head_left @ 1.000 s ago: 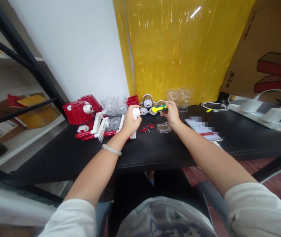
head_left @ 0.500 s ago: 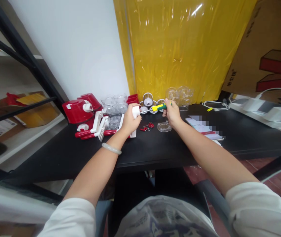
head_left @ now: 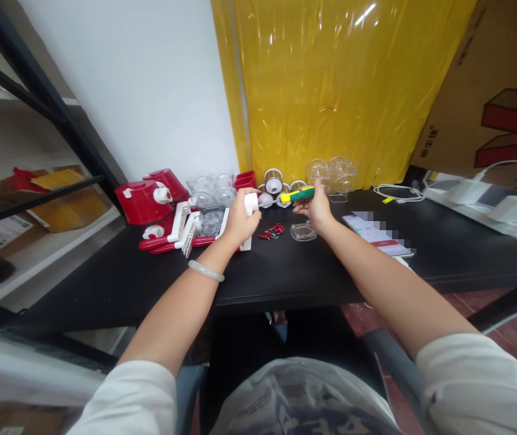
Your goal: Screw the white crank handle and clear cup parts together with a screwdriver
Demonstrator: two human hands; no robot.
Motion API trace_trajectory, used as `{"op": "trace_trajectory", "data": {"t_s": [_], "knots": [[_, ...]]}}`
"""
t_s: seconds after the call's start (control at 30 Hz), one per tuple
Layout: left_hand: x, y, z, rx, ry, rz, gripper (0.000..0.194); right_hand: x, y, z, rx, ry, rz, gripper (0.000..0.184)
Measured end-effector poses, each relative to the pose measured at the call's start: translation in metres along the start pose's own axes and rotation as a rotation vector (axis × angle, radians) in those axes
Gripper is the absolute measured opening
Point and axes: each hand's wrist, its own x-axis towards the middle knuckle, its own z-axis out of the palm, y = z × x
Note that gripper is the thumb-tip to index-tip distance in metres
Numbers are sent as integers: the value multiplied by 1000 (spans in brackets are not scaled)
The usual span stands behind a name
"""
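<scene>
My left hand (head_left: pixel 240 219) is closed around a white round plastic part (head_left: pixel 251 204), its end facing right. The shaft of a yellow-and-green screwdriver (head_left: pixel 298 194) points left to that part; whether the tip sits in a screw is too small to tell. At the handle's rear end, my right hand (head_left: pixel 316 209) has the screwdriver between thumb and fingers, with the lower fingers loosely curled below. Small red pieces and screws (head_left: pixel 271 232) lie on the table below the shaft. Nearby, under my right hand, is a flat clear plastic piece (head_left: pixel 303 232).
Red plastic housings (head_left: pixel 143 202), white-and-red handles (head_left: pixel 181 232) and clear cups (head_left: pixel 213 192) crowd the left side of the black table (head_left: pixel 285 272). Several white-ended drums (head_left: pixel 273 181) stand behind. To the right are a phone (head_left: pixel 376 234) and a power strip (head_left: pixel 471 208) with cables.
My right hand has shifted its grip on the screwdriver handle, its fingers opening somewhat and showing more of the green part. My left hand and the white part stay nearly still.
</scene>
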Motion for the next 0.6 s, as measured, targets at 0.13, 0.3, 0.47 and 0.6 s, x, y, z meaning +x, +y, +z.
{"op": "trace_trajectory", "data": {"t_s": [0.13, 0.3, 0.47, 0.6], "knots": [[0, 1, 0, 10, -3, 7, 54, -1, -1, -2, 47, -11, 10, 49], [0, 1, 0, 17, -4, 17, 54, -2, -2, -3, 78, -37, -33, 35], [0, 0, 0, 23, -7, 26, 54, -1, -2, -1, 52, -11, -56, 29], [1, 0, 0, 40, -9, 20, 54, -2, -2, 0, 31, -5, -69, 32]]}}
